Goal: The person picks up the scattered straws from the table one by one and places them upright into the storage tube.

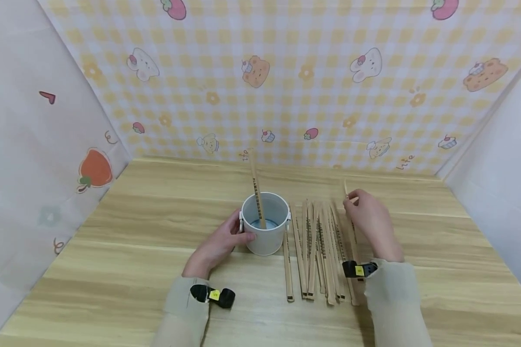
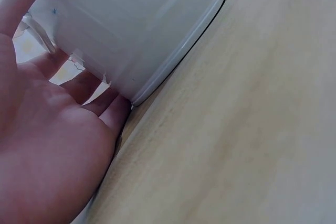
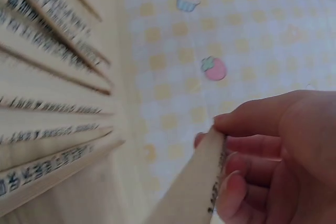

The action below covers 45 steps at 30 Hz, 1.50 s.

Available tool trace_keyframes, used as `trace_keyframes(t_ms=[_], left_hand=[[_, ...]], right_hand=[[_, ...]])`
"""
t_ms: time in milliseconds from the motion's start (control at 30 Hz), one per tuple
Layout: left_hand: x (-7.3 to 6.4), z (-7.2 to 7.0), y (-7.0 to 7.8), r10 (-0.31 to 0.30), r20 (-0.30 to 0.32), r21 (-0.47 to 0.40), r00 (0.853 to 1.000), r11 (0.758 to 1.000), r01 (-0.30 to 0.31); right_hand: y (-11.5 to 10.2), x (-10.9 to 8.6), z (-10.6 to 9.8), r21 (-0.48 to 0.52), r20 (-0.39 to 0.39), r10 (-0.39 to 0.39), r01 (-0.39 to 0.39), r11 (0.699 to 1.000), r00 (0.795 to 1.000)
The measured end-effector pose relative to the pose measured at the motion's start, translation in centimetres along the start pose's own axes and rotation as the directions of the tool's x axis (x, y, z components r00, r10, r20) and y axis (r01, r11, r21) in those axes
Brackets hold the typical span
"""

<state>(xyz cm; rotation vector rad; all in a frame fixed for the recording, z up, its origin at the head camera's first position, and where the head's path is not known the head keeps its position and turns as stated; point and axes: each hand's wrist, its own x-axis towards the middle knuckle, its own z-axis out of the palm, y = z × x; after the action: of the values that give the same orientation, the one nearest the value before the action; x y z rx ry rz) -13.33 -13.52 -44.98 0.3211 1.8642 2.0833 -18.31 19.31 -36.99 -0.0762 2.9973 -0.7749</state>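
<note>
A small white bucket [image 1: 266,242] stands upright on the wooden table, with one paper-wrapped straw [image 1: 258,195] leaning in it. My left hand [image 1: 219,243] grips the bucket from the left, thumb across its front and fingers behind. In the left wrist view the fingers wrap the bucket wall [image 2: 121,24] near its base. To the bucket's right lies a loose pile of straws in brown printed wrappers [image 1: 325,246]. At the pile's right edge my right hand [image 1: 371,221] pinches another wrapped straw [image 3: 197,182] between thumb and fingers, its upper end raised.
A yellow checked cloth [image 1: 286,96] with cartoon prints hangs behind the wooden table [image 1: 113,270]. White printed sheeting [image 1: 17,144] closes the left side, and a plain white sheet [image 1: 499,159] the right. A strap with a small black device [image 1: 359,269] sits on each wrist.
</note>
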Motion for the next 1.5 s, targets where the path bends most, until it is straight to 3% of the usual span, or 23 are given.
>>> trace_keyframes(t_ms=[233,367,500,633,767,933,1067,1133,1200,1500], left_hand=[[0.1,-0.1,0.3,0.004,0.009,-0.002,1.000,1.000,-0.004],[0.0,-0.1,0.5,-0.004,-0.001,-0.001,1.000,1.000,0.004],[-0.2,0.1,0.4,-0.020,-0.018,0.014,1.000,1.000,0.020],[-0.2,0.2,0.1,-0.024,-0.026,0.022,0.999,0.999,0.024],[-0.3,0.1,-0.1,-0.036,-0.038,0.016,0.999,0.999,0.037],[-0.4,0.1,0.0,-0.036,-0.045,0.009,0.998,0.999,0.037],[-0.3,0.1,0.1,-0.015,-0.020,-0.014,1.000,1.000,0.014],[-0.2,0.2,0.0,-0.007,-0.010,-0.013,1.000,1.000,0.007],[-0.1,0.3,0.0,-0.007,-0.002,-0.004,1.000,1.000,0.007],[-0.2,0.1,0.1,0.002,0.002,-0.009,1.000,1.000,-0.002]], right_hand=[[-2.7,-0.5,-0.6,0.046,-0.157,-0.069,0.077,0.996,0.985],[-4.2,-0.9,-0.7,0.107,-0.266,-0.112,0.145,0.984,0.957],[-5.5,-1.8,-1.0,0.170,-0.386,-0.150,0.230,0.958,0.910],[-6.8,-2.7,-1.8,0.233,-0.516,-0.184,0.344,0.910,0.836],[-8.4,-3.6,-2.7,0.287,-0.609,-0.200,0.448,0.847,0.768],[-10.5,-4.3,-3.4,0.379,-0.665,-0.199,0.555,0.740,0.719],[-12.0,-4.4,-3.4,0.479,-0.686,-0.160,0.606,0.635,0.710],[-12.6,-4.3,-3.2,0.503,-0.688,-0.152,0.617,0.605,0.710],[-12.9,-4.1,-3.0,0.501,-0.684,-0.159,0.617,0.607,0.712],[-13.7,-2.9,-1.2,0.424,-0.623,-0.264,0.602,0.677,0.736]])
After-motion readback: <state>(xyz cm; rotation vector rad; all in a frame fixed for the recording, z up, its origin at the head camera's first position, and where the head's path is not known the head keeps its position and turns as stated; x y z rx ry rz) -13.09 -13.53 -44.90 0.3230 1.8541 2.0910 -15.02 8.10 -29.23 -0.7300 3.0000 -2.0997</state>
